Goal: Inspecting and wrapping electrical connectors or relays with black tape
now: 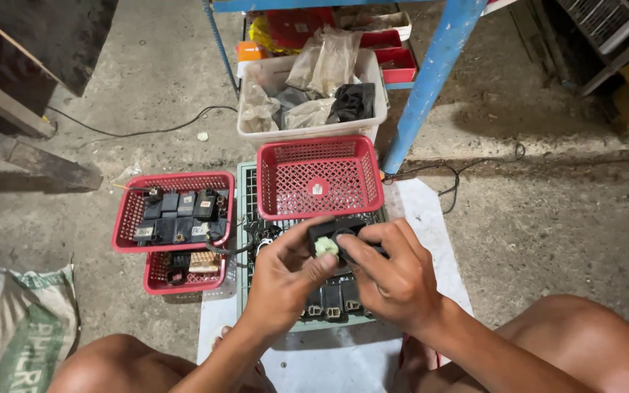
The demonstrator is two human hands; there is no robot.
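Left hand: gripping the black electrical module from the left, thumb pressing by its pale green connector; grip closed on the module.
Right hand: wrapping the same module from the right, fingers curling over its top edge; grip closed on it too.
Module position: being held in mid-air between both hands, just above the grey-green crate, in front of the empty red basket.
Crate contents: more black modules lying in a row under the hands, partly hidden.
Left side: red basket holding similar black modules, sitting on a smaller red basket with a tan ribbed part inside.
Behind: white tub holding crumpled plastic bags and dark cloth, standing by a blue metal leg.
Floor: bare concrete, black cable trailing across, white sheet lying under the crate.
Bottom left: printed woven sack lying beside the knee.
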